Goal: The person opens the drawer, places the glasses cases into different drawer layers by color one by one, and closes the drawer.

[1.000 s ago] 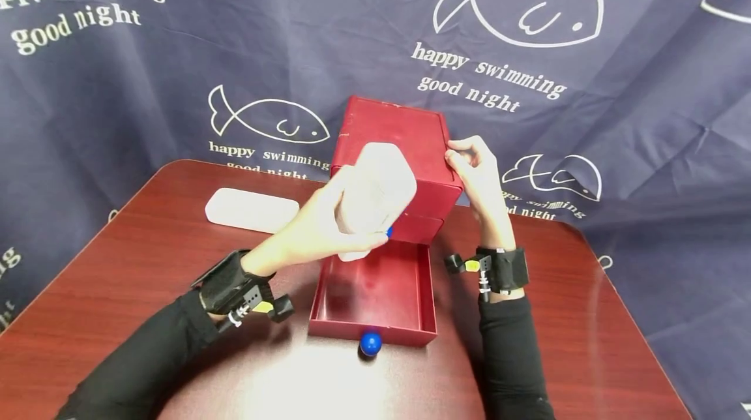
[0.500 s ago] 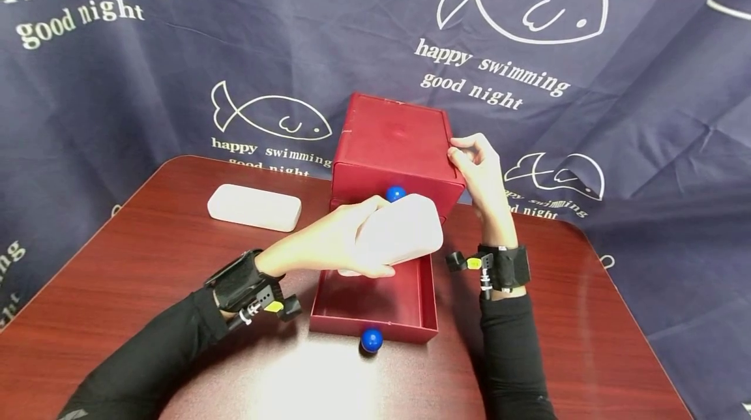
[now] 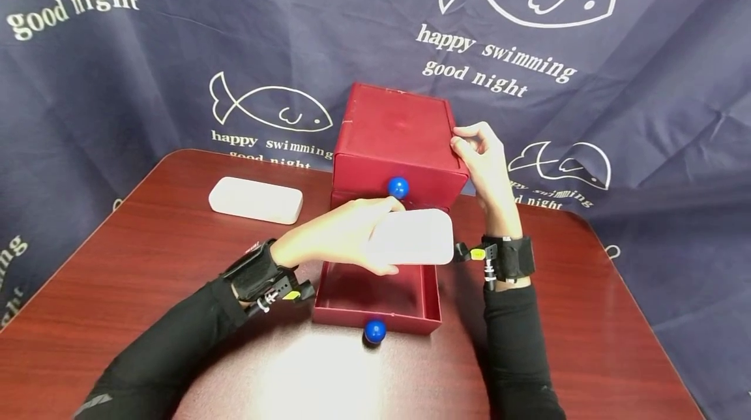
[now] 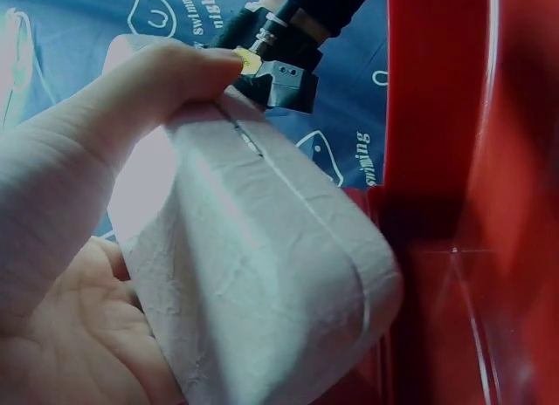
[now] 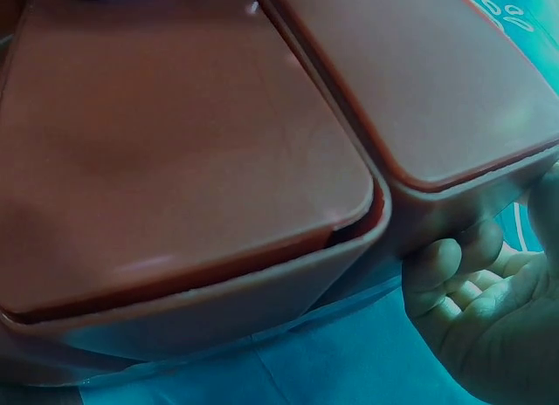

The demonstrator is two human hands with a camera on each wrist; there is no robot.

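Observation:
My left hand grips a white hard case, shaped like a glasses case, above the pulled-out lower drawer. Seen from the left wrist, a seam runs along the case, and the thumb lies across its far end. A red two-drawer box stands at the back, its upper drawer front pushed in and bearing a blue knob. At the box's right side, my right hand holds the edge with bent fingers. The case and left hand hide the back of the lower drawer.
A second white case lies on the wooden table, left of the box. The lower drawer's blue knob juts toward the front. Behind the table hangs a blue cloth printed with fish and words.
My left hand has carried the white case to the right and toward the front, turning it more level. The upper blue knob has come into full view. My right hand stays at the box.

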